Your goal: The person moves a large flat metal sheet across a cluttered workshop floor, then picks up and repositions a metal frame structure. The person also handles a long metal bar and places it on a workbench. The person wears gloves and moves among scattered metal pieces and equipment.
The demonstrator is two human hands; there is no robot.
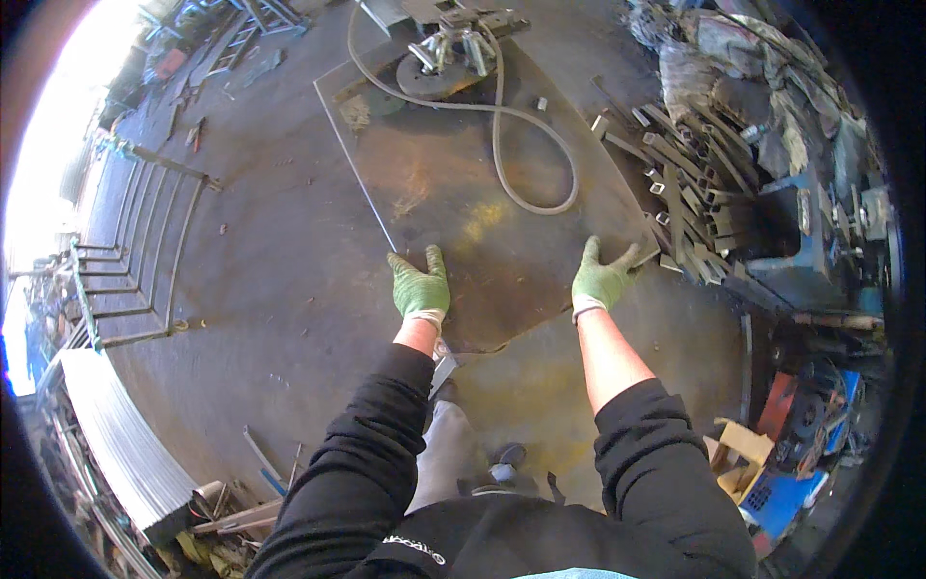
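Observation:
Both my hands wear green gloves with white cuffs. My left hand (422,288) is at the left edge of a large dark metal plate (386,159), thumb and fingers spread apart. Near the plate's right corner is my right hand (602,280), its thumb and fingers also wide apart. I see nothing held in either hand; whether the palms press on the plate is hidden. At the far end of the plate stands a metal fixture (453,48) on a round disc (424,82). A grey hose (500,145) loops from it across the plate.
Square metal tubes (690,183) lie piled to the right, below grey sacks (714,53). A barred metal frame (135,261) stands left, with a corrugated sheet (125,434) nearer. A cardboard box (743,454) sits beside a blue case (786,497) at lower right.

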